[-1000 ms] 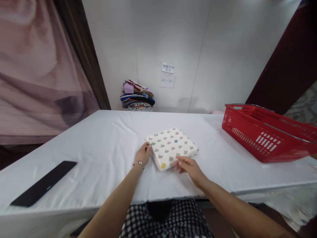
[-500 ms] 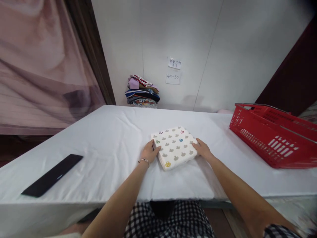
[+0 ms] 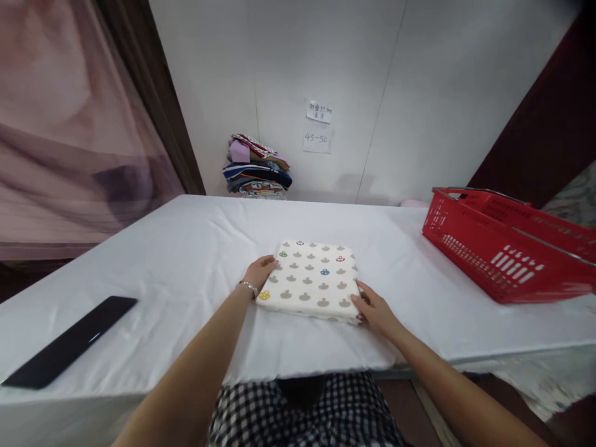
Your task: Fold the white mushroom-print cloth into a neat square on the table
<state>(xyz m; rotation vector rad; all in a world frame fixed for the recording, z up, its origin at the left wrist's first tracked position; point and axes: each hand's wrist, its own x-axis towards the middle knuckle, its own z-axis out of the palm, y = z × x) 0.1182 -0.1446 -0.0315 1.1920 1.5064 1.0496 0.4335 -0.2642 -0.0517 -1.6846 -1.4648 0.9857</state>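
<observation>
A folded cream cloth (image 3: 310, 276) printed with grey mushroom-like shapes and a few coloured ones lies flat near the front of the white-covered table. At its left edge, my left hand (image 3: 259, 273), with a bracelet on the wrist, grips the folded side. My right hand (image 3: 372, 308) pinches the right edge near the front corner, thumb on top. The fingertips under the cloth are hidden on both sides.
A red plastic basket (image 3: 503, 248) stands on the right of the table (image 3: 195, 248). To the left lies a flat black object (image 3: 69, 341). Folded clothes (image 3: 258, 167) are stacked by the back wall, left of two paper notes (image 3: 318, 127). A pink curtain (image 3: 60, 136) hangs on the left.
Both hands have turned the folded cloth clockwise, so its front edge now runs nearly along the table edge. My right hand came nearer; the view shifted slightly right.
</observation>
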